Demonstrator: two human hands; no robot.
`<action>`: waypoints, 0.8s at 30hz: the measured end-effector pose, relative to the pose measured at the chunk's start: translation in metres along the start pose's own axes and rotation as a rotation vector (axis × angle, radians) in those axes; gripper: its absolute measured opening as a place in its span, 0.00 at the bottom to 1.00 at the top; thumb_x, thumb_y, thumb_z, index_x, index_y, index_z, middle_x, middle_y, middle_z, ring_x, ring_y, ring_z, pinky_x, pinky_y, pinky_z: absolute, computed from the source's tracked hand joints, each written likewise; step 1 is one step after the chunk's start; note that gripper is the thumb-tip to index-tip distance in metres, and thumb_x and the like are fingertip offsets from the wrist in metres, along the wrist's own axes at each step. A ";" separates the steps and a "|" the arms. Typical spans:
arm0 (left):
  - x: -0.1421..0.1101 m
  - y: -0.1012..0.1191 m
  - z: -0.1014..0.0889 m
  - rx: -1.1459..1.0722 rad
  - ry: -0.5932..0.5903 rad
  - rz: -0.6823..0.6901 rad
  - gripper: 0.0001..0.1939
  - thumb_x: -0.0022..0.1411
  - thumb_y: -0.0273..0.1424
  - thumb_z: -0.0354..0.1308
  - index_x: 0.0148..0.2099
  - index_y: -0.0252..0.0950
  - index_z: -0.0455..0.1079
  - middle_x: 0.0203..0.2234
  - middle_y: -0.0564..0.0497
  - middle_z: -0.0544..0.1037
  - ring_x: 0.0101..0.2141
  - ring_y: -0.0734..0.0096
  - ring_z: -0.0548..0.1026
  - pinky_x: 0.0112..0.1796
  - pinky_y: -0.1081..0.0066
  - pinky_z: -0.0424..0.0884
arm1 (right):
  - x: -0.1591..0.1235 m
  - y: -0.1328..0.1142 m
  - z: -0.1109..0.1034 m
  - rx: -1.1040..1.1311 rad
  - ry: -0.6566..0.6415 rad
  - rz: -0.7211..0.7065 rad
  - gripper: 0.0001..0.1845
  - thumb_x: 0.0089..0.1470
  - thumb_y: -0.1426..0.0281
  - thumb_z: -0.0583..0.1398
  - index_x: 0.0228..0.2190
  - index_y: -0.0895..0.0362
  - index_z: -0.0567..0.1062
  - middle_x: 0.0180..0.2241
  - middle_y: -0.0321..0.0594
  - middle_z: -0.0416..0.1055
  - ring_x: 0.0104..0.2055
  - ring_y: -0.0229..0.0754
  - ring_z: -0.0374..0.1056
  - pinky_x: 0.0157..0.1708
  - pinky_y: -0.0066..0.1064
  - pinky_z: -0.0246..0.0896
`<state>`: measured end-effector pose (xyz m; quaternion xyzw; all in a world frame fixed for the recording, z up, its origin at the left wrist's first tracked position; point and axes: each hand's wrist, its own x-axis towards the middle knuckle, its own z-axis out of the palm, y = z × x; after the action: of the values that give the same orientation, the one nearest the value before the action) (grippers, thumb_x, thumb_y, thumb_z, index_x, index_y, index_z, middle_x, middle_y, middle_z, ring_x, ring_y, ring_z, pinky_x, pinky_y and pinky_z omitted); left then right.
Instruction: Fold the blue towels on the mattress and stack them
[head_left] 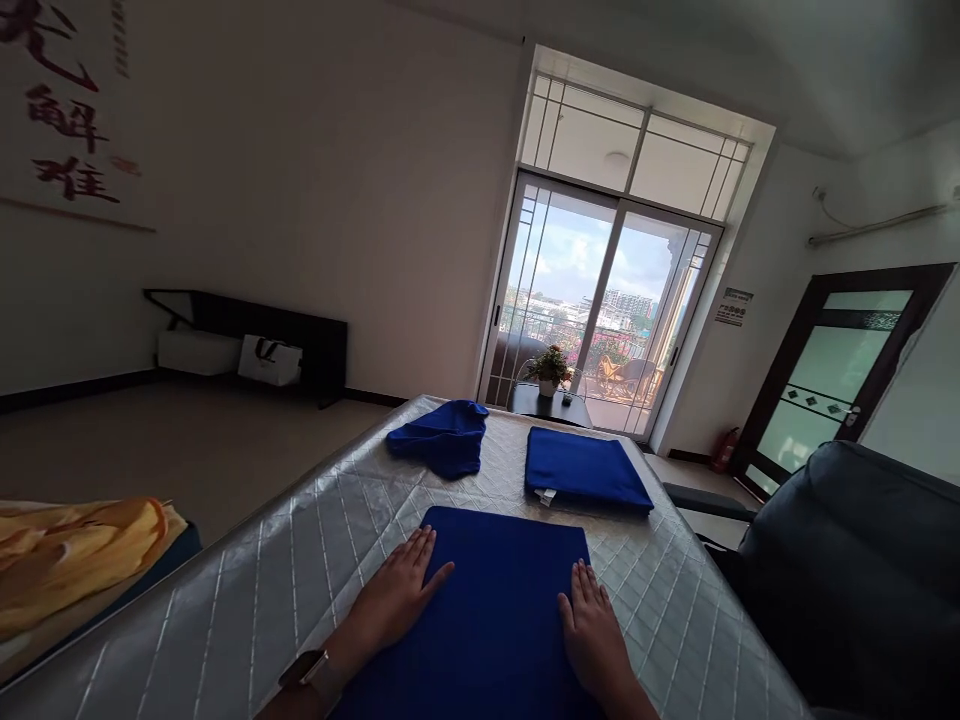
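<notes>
A folded blue cloth [495, 610] lies flat on the silver quilted table cover [277, 560] right in front of me. My left hand [401, 585] rests on its left edge, fingers stretched forward and thumb lying on the cloth. On the opposite edge lies my right hand [592, 620], palm down with its fingers straight. Neither hand grips anything. Beyond, to the right, sits a second folded blue cloth [589, 468] with a small white tag at its near corner. A loosely crumpled blue cloth [442, 438] is at the far left.
A black armchair [862, 570] stands close on the right. At the lower left is yellow fabric [82, 555]. Behind the far edge, a small dark table [551, 404] carries a potted plant [551, 368], before a glass sliding door [592, 290].
</notes>
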<state>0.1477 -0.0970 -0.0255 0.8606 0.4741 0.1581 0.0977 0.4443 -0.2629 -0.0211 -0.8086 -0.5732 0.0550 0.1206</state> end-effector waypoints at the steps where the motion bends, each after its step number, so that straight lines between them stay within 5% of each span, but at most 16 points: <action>1: 0.001 0.000 -0.003 -0.005 -0.007 -0.001 0.44 0.69 0.58 0.39 0.72 0.30 0.54 0.71 0.40 0.52 0.70 0.51 0.52 0.67 0.52 0.51 | 0.000 0.000 0.000 0.002 -0.002 0.000 0.37 0.67 0.60 0.39 0.69 0.68 0.51 0.72 0.46 0.41 0.74 0.45 0.36 0.71 0.42 0.34; 5: 0.009 0.013 -0.019 0.047 -0.112 -0.048 0.45 0.69 0.58 0.39 0.72 0.26 0.55 0.70 0.36 0.52 0.70 0.49 0.52 0.67 0.51 0.51 | 0.000 -0.003 -0.004 0.015 -0.020 0.014 0.37 0.67 0.60 0.39 0.69 0.67 0.51 0.72 0.46 0.41 0.74 0.46 0.35 0.71 0.42 0.33; 9: 0.008 0.074 -0.022 0.076 -0.187 0.072 0.45 0.70 0.58 0.37 0.72 0.26 0.52 0.71 0.37 0.50 0.70 0.51 0.49 0.68 0.53 0.49 | -0.001 -0.007 -0.008 0.046 -0.012 0.022 0.36 0.67 0.61 0.40 0.69 0.68 0.51 0.72 0.48 0.41 0.74 0.47 0.36 0.71 0.43 0.33; 12: -0.001 0.142 0.001 -0.055 -0.277 0.392 0.40 0.72 0.56 0.37 0.74 0.35 0.50 0.71 0.44 0.52 0.70 0.56 0.51 0.67 0.57 0.53 | -0.002 -0.006 -0.008 0.039 -0.009 -0.005 0.35 0.67 0.64 0.42 0.69 0.66 0.52 0.72 0.48 0.41 0.74 0.48 0.35 0.71 0.44 0.33; 16: -0.006 0.210 0.045 -0.133 -0.134 0.568 0.35 0.75 0.49 0.37 0.75 0.36 0.48 0.71 0.44 0.53 0.70 0.60 0.52 0.67 0.57 0.54 | -0.004 -0.003 -0.006 0.001 -0.037 -0.018 0.34 0.65 0.65 0.46 0.69 0.62 0.54 0.72 0.44 0.42 0.74 0.47 0.36 0.71 0.43 0.36; 19: -0.005 0.220 0.060 -0.118 -0.055 0.545 0.33 0.76 0.48 0.36 0.74 0.34 0.50 0.70 0.43 0.57 0.69 0.59 0.56 0.66 0.56 0.58 | -0.005 -0.001 -0.007 -0.013 -0.035 -0.013 0.34 0.66 0.63 0.45 0.70 0.60 0.54 0.72 0.42 0.42 0.74 0.46 0.37 0.71 0.41 0.36; 24: -0.011 0.177 0.049 -0.007 -0.079 0.517 0.33 0.76 0.49 0.36 0.74 0.37 0.50 0.70 0.44 0.56 0.69 0.58 0.55 0.66 0.55 0.58 | -0.006 -0.006 -0.014 0.003 -0.029 -0.053 0.33 0.67 0.65 0.42 0.69 0.63 0.54 0.72 0.47 0.40 0.74 0.48 0.34 0.71 0.46 0.34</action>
<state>0.2986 -0.2012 -0.0170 0.9585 0.2335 0.1455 0.0753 0.4402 -0.2681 -0.0065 -0.7922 -0.5959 0.0646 0.1148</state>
